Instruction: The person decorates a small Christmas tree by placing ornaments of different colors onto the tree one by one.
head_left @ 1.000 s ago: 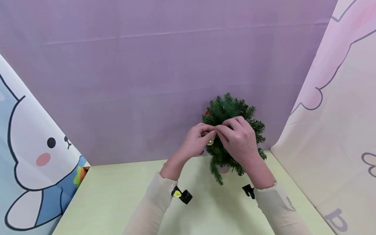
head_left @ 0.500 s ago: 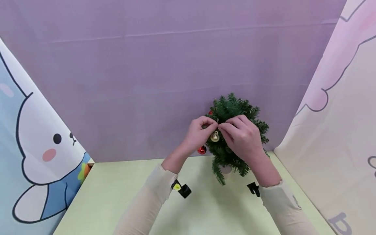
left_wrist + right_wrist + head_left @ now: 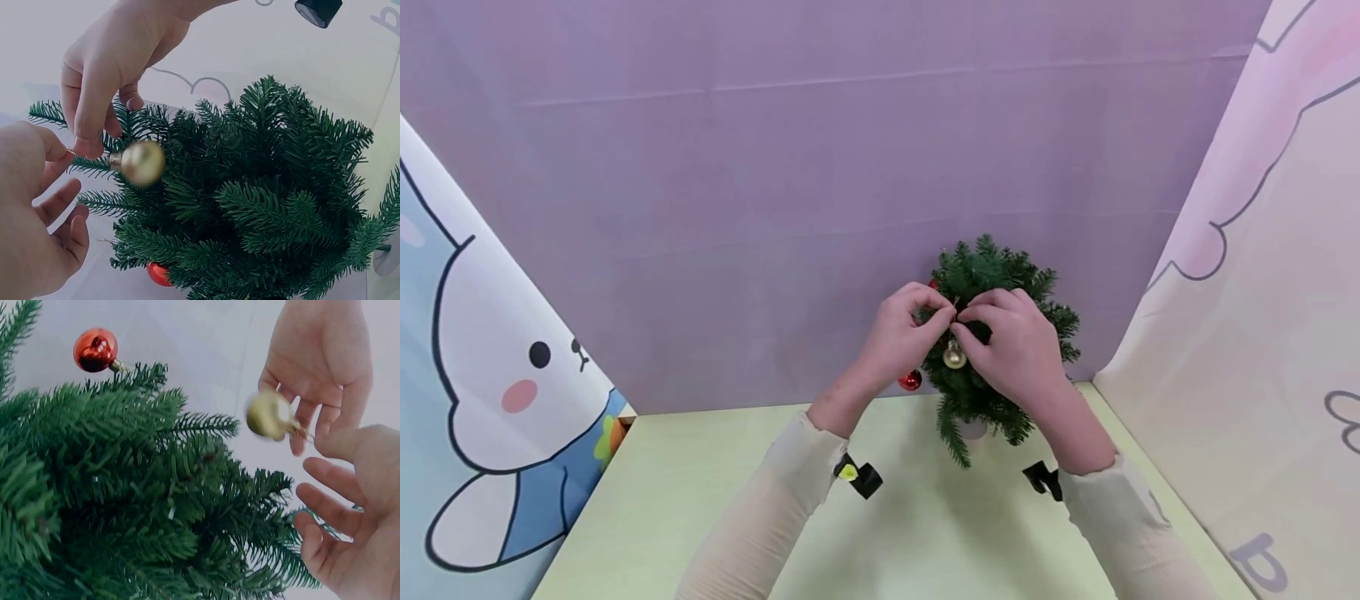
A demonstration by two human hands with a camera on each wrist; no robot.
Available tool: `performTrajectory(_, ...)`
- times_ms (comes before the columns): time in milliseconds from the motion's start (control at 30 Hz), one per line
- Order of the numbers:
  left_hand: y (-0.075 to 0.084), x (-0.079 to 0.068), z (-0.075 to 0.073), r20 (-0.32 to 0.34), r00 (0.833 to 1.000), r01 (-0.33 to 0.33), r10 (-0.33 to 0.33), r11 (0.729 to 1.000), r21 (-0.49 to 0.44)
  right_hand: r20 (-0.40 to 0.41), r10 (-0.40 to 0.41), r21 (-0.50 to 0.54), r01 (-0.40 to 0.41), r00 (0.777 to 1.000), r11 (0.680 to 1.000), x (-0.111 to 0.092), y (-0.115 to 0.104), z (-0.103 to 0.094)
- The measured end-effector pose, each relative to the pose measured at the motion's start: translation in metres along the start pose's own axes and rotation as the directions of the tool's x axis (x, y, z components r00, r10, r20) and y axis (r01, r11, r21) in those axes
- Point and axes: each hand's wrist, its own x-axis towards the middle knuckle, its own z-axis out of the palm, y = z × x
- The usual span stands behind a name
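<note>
Head view: gold bauble (image 3: 955, 357), half-hidden earlier, dangles exposed before the Christmas tree (image 3: 987, 271) near the counter (image 3: 662, 467)'s far-right corner, likely easier to steer; left hand (image 3: 901, 335) pinches its cord (image 3: 304, 432); right hand (image 3: 1018, 343), grip unclear.

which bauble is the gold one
The shiny gold round bauble, hanging just below the left grip and right grip; the shiny red round bauble hangs at the left edge of the green needled tree.

One green tree (image 3: 977, 383), one gold bauble (image 3: 954, 356), at least two red baubles (image 3: 910, 381); two sets of fingers (image 3: 331, 480), two sleeves (image 3: 760, 508)
</note>
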Motion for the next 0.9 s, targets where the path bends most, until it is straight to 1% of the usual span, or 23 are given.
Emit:
performTrajectory(67, 0.0, 0.001, 0.0, 0.001, 1.0, -0.002, 0.002, 1.0, 0.002, 0.002, 0.025, 0.013, -0.025, 1.0, 1.0, 0.001, -0.002, 0.0)
performTrajectory(267, -0.003, 0.002, 0.001, -0.001, 1.0, -0.001, 0.001, 1.0, 0.026, -0.043, 0.057, 0.041, -0.055, 0.997, 0.998, 0.003, -0.001, 0.003)
performTrajectory(400, -0.006, 0.003, 0.004, -0.027, 0.999, -0.015, 0.016, 0.998, 0.067, -0.088, 0.084, 0.042, -0.081, 0.993, 0.996, 0.002, -0.001, 0.004)
performTrajectory(500, -0.008, 0.003, 0.01, -0.054, 0.998, -0.031, 0.035, 0.996, 0.081, -0.105, 0.114, 0.035, -0.111, 0.988, 0.993, 0.001, -0.001, 0.005)
performTrajectory(700, -0.009, 0.009, 0.017, -0.104, 0.993, -0.034, 0.047, 0.992, 0.122, -0.098, 0.157, -0.017, -0.159, 0.983, 0.987, 0.004, -0.003, 0.004)
performTrajectory(800, -0.008, 0.014, 0.018, -0.102, 0.994, -0.023, 0.039, 0.987, 0.158, -0.086, 0.18, -0.045, -0.184, 0.98, 0.982, 0.005, -0.003, 0.002)
performTrajectory(900, -0.009, 0.017, 0.021, -0.087, 0.996, 0.006, 0.009, 0.984, 0.178, -0.072, 0.207, -0.075, -0.213, 0.976, 0.974, 0.004, -0.003, 0.001)
